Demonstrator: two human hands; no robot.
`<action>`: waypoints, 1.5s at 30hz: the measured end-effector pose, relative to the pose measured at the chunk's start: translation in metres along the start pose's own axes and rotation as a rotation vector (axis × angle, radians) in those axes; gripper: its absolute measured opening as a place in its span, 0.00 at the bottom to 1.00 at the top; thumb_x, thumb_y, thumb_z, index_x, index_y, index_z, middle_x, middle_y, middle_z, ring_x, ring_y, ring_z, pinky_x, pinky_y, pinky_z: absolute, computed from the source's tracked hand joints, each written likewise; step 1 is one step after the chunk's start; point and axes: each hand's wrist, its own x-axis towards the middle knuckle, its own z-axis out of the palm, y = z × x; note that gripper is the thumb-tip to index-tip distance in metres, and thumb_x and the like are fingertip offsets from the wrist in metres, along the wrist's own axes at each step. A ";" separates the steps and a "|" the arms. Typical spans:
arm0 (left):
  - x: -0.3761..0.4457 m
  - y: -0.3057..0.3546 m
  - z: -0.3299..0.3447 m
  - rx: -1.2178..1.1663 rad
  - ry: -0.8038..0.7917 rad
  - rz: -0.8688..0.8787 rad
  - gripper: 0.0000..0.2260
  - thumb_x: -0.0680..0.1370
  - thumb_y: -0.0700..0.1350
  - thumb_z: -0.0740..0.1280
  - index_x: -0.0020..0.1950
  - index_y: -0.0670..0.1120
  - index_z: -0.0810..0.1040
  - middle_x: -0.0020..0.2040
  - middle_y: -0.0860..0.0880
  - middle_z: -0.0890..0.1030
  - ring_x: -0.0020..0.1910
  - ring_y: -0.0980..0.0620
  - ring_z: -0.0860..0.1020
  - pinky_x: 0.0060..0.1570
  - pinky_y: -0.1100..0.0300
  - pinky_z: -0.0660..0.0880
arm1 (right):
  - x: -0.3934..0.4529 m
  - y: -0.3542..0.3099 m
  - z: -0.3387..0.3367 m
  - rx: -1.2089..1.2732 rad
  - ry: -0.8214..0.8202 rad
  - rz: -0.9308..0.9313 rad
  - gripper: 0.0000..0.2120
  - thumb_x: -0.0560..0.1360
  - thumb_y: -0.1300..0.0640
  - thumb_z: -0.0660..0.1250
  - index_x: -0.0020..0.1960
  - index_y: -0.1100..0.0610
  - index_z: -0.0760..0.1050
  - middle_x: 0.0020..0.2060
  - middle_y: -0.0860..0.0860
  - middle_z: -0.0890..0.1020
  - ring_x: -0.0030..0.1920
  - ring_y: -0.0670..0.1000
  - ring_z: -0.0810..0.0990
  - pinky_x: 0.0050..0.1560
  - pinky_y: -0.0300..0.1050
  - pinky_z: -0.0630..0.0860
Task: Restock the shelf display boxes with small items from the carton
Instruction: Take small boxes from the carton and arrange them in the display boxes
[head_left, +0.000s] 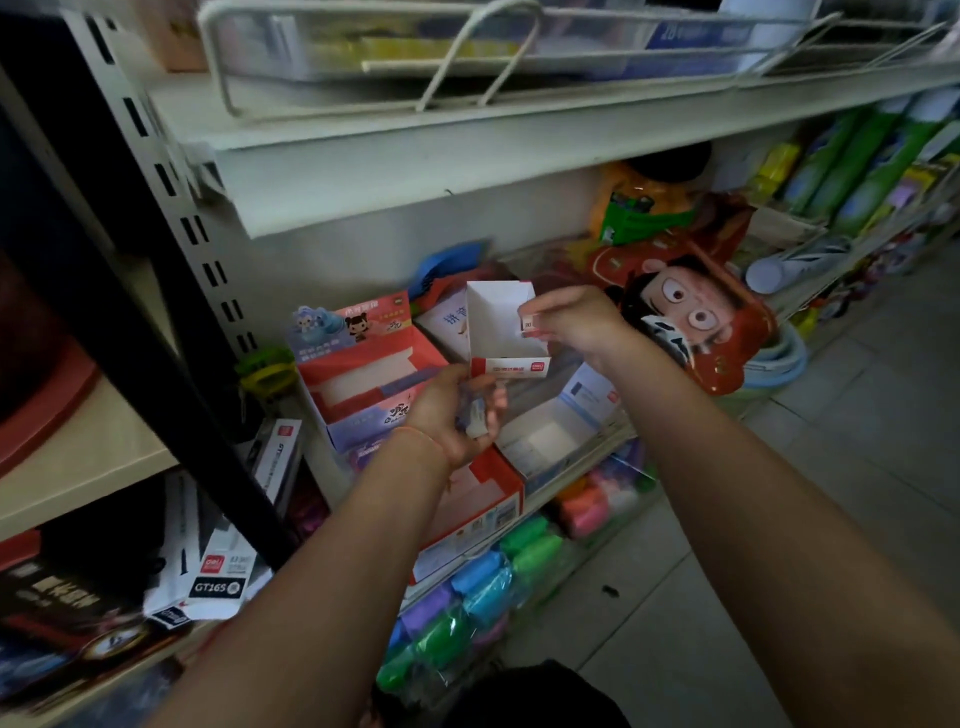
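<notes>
A small white display box (496, 325) with a red-and-white front label is held up in front of the shelf. My left hand (457, 410) is under its front edge, fingers curled round several small wrapped items (475, 415). My right hand (571, 322) pinches one small white item (528, 323) at the box's right rim. On the shelf below sit other display boxes: a pink-and-red one (363, 374), a white one with a blue label (550, 431) and a red-and-white one (483, 499).
A white metal shelf (415, 171) hangs overhead. A red cartoon-face bag (691, 317) lies to the right. Bags of coloured items (483, 592) fill the lower shelf. Black and white boxed goods (218, 561) are at left; tiled floor (779, 519) at right.
</notes>
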 end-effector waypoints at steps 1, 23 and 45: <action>0.003 -0.001 0.002 0.019 -0.008 -0.013 0.14 0.82 0.50 0.58 0.54 0.43 0.79 0.36 0.48 0.78 0.25 0.55 0.77 0.25 0.70 0.69 | 0.005 0.000 0.004 -0.097 0.031 -0.034 0.10 0.73 0.72 0.68 0.49 0.62 0.83 0.46 0.55 0.84 0.43 0.52 0.83 0.42 0.37 0.80; 0.028 -0.010 0.018 0.143 0.144 0.023 0.16 0.82 0.50 0.59 0.41 0.44 0.78 0.36 0.47 0.77 0.31 0.53 0.74 0.22 0.70 0.69 | 0.018 0.015 0.026 -1.143 -0.098 -0.363 0.09 0.73 0.63 0.66 0.50 0.57 0.83 0.53 0.56 0.80 0.56 0.57 0.77 0.57 0.48 0.77; 0.032 0.000 0.015 0.077 0.058 0.024 0.19 0.83 0.58 0.55 0.50 0.43 0.76 0.38 0.45 0.79 0.28 0.53 0.78 0.27 0.67 0.73 | 0.013 0.012 0.010 -0.731 -0.186 -0.012 0.17 0.79 0.47 0.63 0.48 0.62 0.79 0.35 0.58 0.83 0.28 0.53 0.80 0.31 0.44 0.78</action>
